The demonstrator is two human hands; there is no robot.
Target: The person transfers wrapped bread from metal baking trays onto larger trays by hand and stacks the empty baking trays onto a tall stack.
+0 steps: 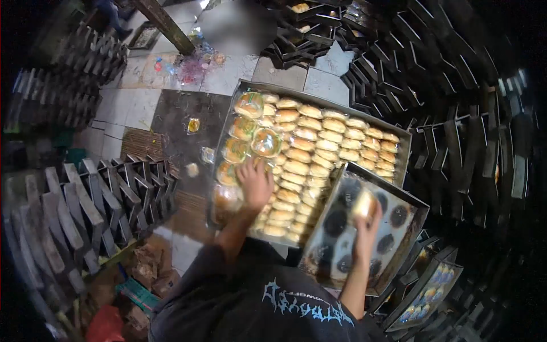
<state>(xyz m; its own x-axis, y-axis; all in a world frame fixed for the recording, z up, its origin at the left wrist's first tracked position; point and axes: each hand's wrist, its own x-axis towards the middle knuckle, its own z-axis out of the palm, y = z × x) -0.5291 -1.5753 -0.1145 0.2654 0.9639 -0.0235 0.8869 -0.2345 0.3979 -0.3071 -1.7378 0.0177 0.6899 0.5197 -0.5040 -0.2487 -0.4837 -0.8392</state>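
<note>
A large metal tray (319, 97) holds rows of golden bread rolls (310, 125) in clear wrap. Larger round wrapped buns (266, 142) with green flecks lie along its left side. My left hand (256, 183) rests on the wrapped bread there, fingers stretched forward and a little apart. What lies beneath its fingertips is partly hidden. In my right hand (366, 231) is a bun (363, 203), pale on one side and browned on the other, slightly blurred. It is held above a smaller baking tray (347, 242) with dark round marks, which overlaps the big tray's lower right corner.
Stacked metal trays stand at the left (114, 199) and right (444, 131). A tray of wrapped buns (427, 293) sits low at the right. A wooden post (165, 25), plastic scraps (199, 65) and a small wrapped item (194, 125) are on the floor side.
</note>
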